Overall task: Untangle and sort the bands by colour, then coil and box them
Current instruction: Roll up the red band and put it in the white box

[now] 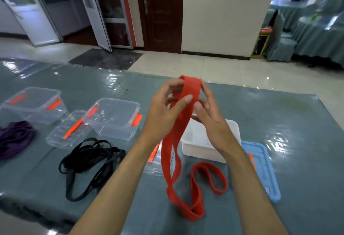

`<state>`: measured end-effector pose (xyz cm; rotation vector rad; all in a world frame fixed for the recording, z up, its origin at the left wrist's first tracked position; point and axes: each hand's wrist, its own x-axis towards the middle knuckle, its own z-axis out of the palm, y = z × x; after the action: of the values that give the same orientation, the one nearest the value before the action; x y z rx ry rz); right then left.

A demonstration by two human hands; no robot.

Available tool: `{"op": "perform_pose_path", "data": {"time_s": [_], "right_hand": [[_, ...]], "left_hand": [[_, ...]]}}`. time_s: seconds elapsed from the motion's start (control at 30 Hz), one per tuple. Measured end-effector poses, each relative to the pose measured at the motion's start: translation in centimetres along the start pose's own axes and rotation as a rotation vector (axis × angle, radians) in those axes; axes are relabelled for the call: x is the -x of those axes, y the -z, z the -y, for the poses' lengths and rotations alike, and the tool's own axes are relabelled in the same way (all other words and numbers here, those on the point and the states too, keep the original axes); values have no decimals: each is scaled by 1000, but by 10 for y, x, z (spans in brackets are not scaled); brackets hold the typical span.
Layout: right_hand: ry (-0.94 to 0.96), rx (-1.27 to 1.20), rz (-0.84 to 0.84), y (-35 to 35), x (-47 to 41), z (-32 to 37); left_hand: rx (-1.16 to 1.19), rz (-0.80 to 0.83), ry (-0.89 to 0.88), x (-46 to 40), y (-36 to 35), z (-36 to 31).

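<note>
A wide red band (174, 153) hangs from both my hands above the table, and its lower loops lie on the cloth near the front edge. My left hand (165, 110) pinches the band's top fold from the left, thumb across the front. From the right, my right hand (210, 115) curls its fingers round the same fold. Behind my right hand sits a white box (204, 147). A heap of black bands (91, 162) lies at the left, and purple bands (14, 138) lie at the far left edge.
Two clear boxes with orange latches (115, 117) (35, 104) stand at the left, a clear lid (68, 130) between them. Another clear lid (154, 164) lies under my left forearm. A blue lid (260, 167) lies right of the white box. The table has a shiny grey-green cover.
</note>
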<state>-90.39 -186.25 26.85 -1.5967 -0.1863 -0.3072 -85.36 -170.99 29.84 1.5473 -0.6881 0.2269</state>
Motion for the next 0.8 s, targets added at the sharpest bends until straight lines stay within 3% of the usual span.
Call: {"op": "perform_pose_path", "data": {"time_s": [0.1,0.33,0.43,0.53,0.63,0.8], "right_hand": [[76,21,-72,-7,-9,11],[-23,-80,-129,2,12,-14],[-60,-88,-77,14,15,-17],[-88,-116,-4,26,13,-17],[-99,-144,40,33,11,-22],[-92,-52,-26,52,15,-27]], "left_hand": [[-124,8,-62,17,6,9],[-268,-28,-35,46,12,40],[-71,9,100,50,10,55],[197,252,350,49,5,66],[248,455,466,45,4,69],[321,357,496,35,1,73]]}}
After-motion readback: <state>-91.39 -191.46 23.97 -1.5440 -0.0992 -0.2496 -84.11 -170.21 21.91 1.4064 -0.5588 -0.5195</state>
